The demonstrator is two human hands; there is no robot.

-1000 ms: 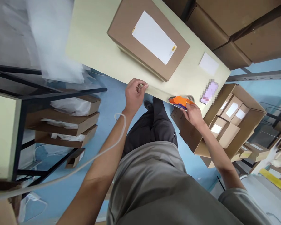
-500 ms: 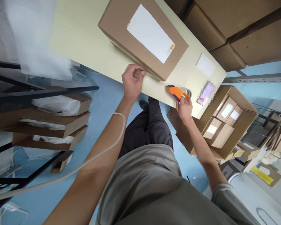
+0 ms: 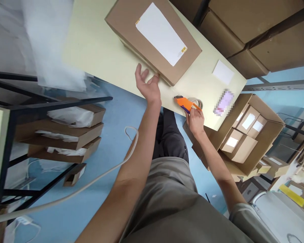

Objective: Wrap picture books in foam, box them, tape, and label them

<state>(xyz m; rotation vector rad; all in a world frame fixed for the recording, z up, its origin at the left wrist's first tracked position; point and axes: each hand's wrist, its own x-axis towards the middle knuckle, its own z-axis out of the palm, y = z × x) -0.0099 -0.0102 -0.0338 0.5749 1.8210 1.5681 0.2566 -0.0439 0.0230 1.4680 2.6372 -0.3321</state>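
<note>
A closed cardboard box (image 3: 128, 20) with a large white label (image 3: 160, 33) on top lies on the pale yellow table (image 3: 91, 44). My left hand (image 3: 150, 87) is at the box's near side, palm up with its fingers apart, and the thumb is close to the lower edge. Whether it touches the cardboard I cannot tell. Fingers of my right hand (image 3: 196, 122) are wrapped round the handle of an orange tape dispenser (image 3: 184, 103), just right of the box's near corner. A roll of tape (image 3: 200, 103) shows at the dispenser's far side.
A white paper (image 3: 223, 72) and a blurred-out purple item (image 3: 224, 102) lie at the table's right end. Beyond stands an open carton (image 3: 266, 135) holding several small boxes. Big cartons (image 3: 255, 20) line the back. On the left, a dark-framed rack (image 3: 66, 101) holds cardboard trays. A pale cable (image 3: 98, 179) crosses my left arm.
My left hand's curled fingers have opened out, and the hand has turned palm up. My right hand and the tape dispenser have shifted slightly left in view.
</note>
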